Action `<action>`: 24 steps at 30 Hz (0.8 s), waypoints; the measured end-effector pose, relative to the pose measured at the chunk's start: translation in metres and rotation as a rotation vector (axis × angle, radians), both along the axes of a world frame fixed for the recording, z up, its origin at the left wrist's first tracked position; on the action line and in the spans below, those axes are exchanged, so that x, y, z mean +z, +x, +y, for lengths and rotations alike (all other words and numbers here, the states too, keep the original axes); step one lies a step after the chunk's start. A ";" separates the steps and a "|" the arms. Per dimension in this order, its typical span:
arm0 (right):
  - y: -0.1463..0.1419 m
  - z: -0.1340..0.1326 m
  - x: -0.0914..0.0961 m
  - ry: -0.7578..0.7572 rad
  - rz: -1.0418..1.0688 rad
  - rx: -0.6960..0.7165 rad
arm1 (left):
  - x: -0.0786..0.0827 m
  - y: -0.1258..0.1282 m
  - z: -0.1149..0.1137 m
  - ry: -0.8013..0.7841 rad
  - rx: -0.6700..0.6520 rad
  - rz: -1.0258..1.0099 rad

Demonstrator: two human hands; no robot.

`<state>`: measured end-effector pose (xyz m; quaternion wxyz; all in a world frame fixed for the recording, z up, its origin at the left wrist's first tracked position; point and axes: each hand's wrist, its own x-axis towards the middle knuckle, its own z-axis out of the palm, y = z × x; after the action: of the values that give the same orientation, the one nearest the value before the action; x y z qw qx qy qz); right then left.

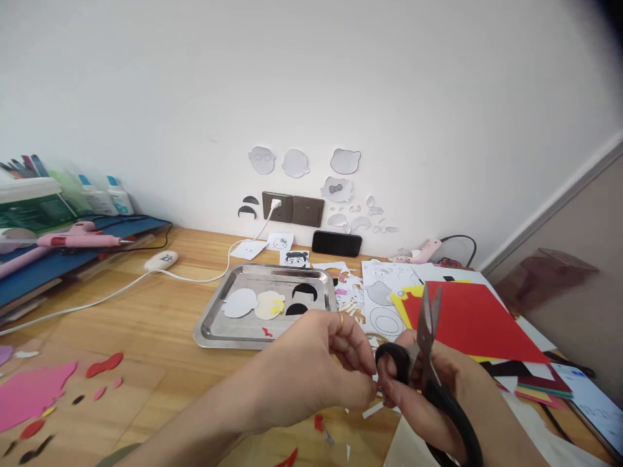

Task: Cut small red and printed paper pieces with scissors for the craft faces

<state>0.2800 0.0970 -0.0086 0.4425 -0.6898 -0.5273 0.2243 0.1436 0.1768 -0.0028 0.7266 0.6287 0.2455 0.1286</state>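
My right hand (428,395) grips black-handled scissors (427,337), blades pointing up and slightly apart. My left hand (316,370), a ring on one finger, pinches a tiny paper scrap right beside the scissors' handle; the scrap is mostly hidden by my fingers. Both hands hover over the wooden desk's front edge. Small white and red paper offcuts (372,410) lie on the desk under them.
A metal tray (214,324) with paper face cut-outs sits ahead. Red and yellow sheets (472,321) lie right, pink scraps (29,392) left. A pink glue gun (73,239), a mouse (160,260), a black phone (337,243) and wall sockets (293,207) stand behind.
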 end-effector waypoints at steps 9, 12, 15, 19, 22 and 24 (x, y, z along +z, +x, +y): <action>0.009 -0.005 0.003 -0.018 0.087 -0.110 | 0.013 0.005 0.001 -0.045 0.149 -0.068; 0.008 -0.007 0.004 0.013 0.110 -0.144 | 0.009 0.004 0.000 -0.078 0.165 -0.076; 0.006 -0.009 0.006 0.010 0.074 -0.208 | 0.005 0.003 -0.002 -0.189 0.157 -0.126; 0.003 -0.011 0.009 0.002 -0.065 -0.257 | 0.005 0.005 -0.007 -0.243 0.103 -0.137; 0.000 -0.012 0.009 0.070 -0.099 -0.251 | 0.004 0.008 -0.010 -0.250 0.104 -0.146; -0.002 -0.012 0.009 0.136 -0.077 -0.245 | 0.003 0.010 -0.011 -0.228 0.143 -0.153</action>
<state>0.2782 0.0854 0.0006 0.4918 -0.7256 -0.4696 0.1057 0.1536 0.1656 -0.0001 0.7988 0.5115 0.2463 0.1989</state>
